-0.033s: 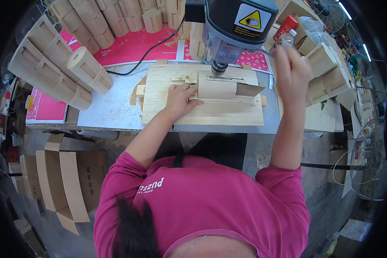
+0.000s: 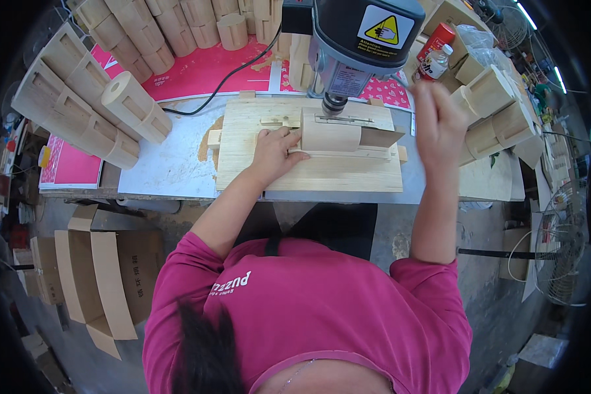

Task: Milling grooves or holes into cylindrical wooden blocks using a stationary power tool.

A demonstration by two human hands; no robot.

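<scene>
Bracing pale wooden cylinder (image 2: 329, 134) by pale plank's (image 2: 335, 176) far edge with thumb-apart left hand (image 2: 274, 156), ideally easing grey lever (image 2: 401, 82) with clamped right hand (image 2: 442, 118).

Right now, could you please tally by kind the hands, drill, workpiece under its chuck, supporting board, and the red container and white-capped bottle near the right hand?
Hands (left hand, right hand): 2
Drill: 1
Workpiece: 1
Supporting board: 1
Red container: 1
Bottle: 1
Total: 7

pale tan cylinder (image 2: 331, 136), magenta shirt (image 2: 348, 295), white-patterned pink sheet (image 2: 391, 97)
</scene>
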